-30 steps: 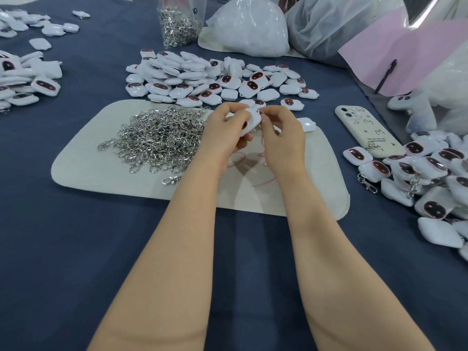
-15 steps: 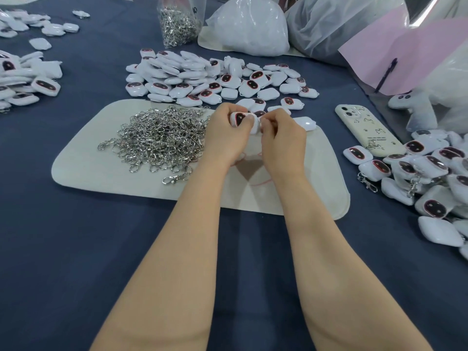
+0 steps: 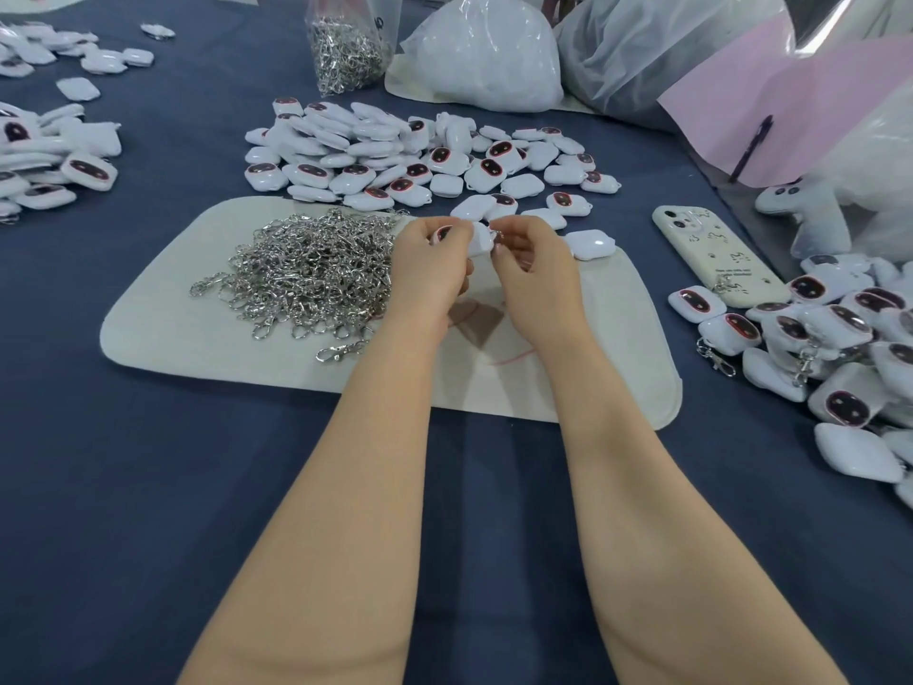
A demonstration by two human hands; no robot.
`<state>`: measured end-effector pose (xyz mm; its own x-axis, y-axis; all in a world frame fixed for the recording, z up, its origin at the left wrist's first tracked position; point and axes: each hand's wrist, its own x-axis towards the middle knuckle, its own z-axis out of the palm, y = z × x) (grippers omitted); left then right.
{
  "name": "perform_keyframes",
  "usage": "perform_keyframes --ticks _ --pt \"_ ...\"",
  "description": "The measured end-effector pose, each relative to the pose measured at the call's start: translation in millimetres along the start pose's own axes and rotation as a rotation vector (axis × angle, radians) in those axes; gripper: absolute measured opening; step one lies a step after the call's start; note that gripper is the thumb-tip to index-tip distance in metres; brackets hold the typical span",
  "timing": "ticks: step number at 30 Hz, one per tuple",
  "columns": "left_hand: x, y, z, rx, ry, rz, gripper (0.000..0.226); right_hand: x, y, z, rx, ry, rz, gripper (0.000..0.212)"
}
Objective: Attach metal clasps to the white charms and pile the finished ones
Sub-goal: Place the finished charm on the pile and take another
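My left hand (image 3: 430,269) grips a charm (image 3: 479,239), my right hand (image 3: 533,274) pinches its corner; one finished pile (image 3: 840,338) lies done, but many bare charms (image 3: 395,155) and clasps (image 3: 316,269) wait.

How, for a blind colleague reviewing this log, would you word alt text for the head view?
A left hand grips a white charm while the right hand pinches its edge, over a beige mat. Loose clasps are heaped on the mat; plain charms lie beyond, clasped ones at the right.
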<state>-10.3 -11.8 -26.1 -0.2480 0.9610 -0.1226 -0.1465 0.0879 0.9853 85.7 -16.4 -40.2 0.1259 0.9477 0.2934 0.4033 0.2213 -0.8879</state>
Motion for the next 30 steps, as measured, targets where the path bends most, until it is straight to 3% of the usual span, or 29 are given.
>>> perform_keyframes --ticks 5,12,17,22,25,30 --pt "-0.4 0.5 0.8 -0.141 -0.022 -0.075 0.006 1.5 0.5 -0.3 -0.021 0.021 0.032 0.011" --pt "0.7 2.1 0.7 -0.296 -0.059 -0.173 0.011 -0.3 -0.2 1.8 0.054 0.035 0.067 0.012" --pt "0.0 3.2 1.9 -0.332 -0.065 -0.204 0.015 0.6 -2.2 1.6 0.052 0.106 0.030 0.009" --pt "-0.8 2.9 3.4 -0.204 -0.101 -0.215 0.013 -1.9 -4.7 1.3 0.033 0.194 -0.019 0.011" --pt "-2.5 1.3 3.9 -0.109 -0.081 -0.114 0.009 -2.4 -5.2 0.6 -0.074 0.226 -0.068 0.013" --pt "-4.2 1.4 3.6 0.268 -0.019 0.359 0.010 -1.3 -4.6 -0.6 -0.217 0.226 -0.093 0.013"
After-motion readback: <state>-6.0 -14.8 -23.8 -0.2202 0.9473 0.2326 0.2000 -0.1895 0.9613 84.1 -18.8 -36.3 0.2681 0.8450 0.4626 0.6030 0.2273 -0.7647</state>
